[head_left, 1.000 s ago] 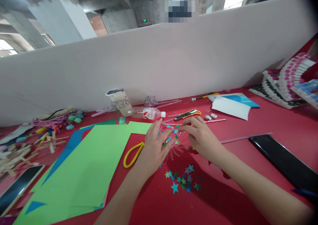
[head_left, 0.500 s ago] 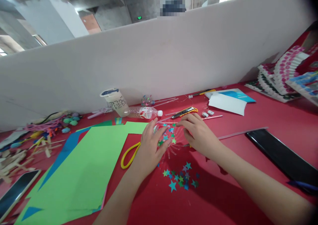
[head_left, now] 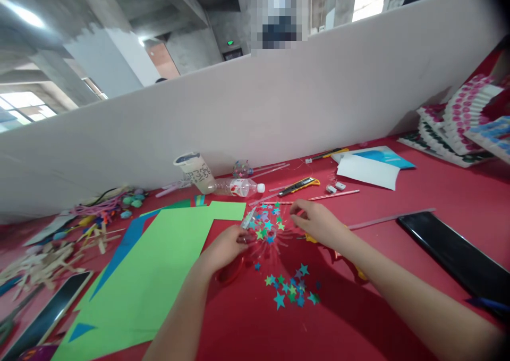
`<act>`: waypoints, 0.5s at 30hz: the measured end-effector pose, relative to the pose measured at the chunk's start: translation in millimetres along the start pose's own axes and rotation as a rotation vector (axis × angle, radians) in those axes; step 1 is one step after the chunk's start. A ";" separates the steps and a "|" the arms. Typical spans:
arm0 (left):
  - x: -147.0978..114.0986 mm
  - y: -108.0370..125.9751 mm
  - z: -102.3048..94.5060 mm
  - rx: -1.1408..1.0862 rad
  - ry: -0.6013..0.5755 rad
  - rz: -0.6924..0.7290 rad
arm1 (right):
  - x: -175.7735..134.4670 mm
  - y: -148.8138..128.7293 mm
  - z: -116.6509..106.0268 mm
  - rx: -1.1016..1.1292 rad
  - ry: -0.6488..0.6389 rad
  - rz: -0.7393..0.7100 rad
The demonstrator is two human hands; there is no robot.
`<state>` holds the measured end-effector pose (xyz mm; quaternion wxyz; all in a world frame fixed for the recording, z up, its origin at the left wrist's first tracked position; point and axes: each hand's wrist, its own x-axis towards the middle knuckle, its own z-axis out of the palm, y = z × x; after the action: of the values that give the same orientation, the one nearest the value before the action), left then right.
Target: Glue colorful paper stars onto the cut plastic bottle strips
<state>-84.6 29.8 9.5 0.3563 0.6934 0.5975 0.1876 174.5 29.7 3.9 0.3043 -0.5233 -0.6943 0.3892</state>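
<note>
My left hand [head_left: 228,248] is closed around what looks like a pair of scissors. The pale blades [head_left: 249,218] point up and away, and a dark red loop [head_left: 231,274] shows below the hand. Right beside it, star-shaped sequins [head_left: 268,225] in blue, green and purple lie in a clear plastic piece whose thin strips [head_left: 281,243] fan out over the table. My right hand [head_left: 316,220] hovers at the right edge of that piece, fingers bent and apart, with nothing visible between them. A second group of star sequins [head_left: 292,289] lies nearer to me.
Green paper sheets [head_left: 171,265] cover the left, beside wooden sticks [head_left: 43,260] and a phone [head_left: 51,310]. Behind lie a plastic bottle [head_left: 237,187], a cup [head_left: 195,174] and a utility knife [head_left: 298,186]. A yellow-handled tool [head_left: 360,273] is partly under my right forearm; a black case [head_left: 454,254] lies right.
My left hand has drawn back left and closed on the scissors; the yellow loop no longer shows there. My right hand has shifted slightly right and down. The view has tilted a little.
</note>
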 end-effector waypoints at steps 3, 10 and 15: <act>1.4 7.9 16.1 -0.107 -0.060 0.011 | 0.6 2.5 7.7 0.172 -0.061 0.105; -4.3 30.4 23.5 -0.426 0.002 0.018 | 3.1 -9.7 10.0 0.537 -0.011 0.113; -16.5 49.6 25.1 -0.796 0.082 -0.011 | -10.5 -40.7 -9.0 0.726 0.123 0.001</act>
<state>-36.4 5.5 30.9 0.5738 0.4900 0.4956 0.4302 164.8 15.5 43.3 0.5113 -0.4039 -0.4911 0.5781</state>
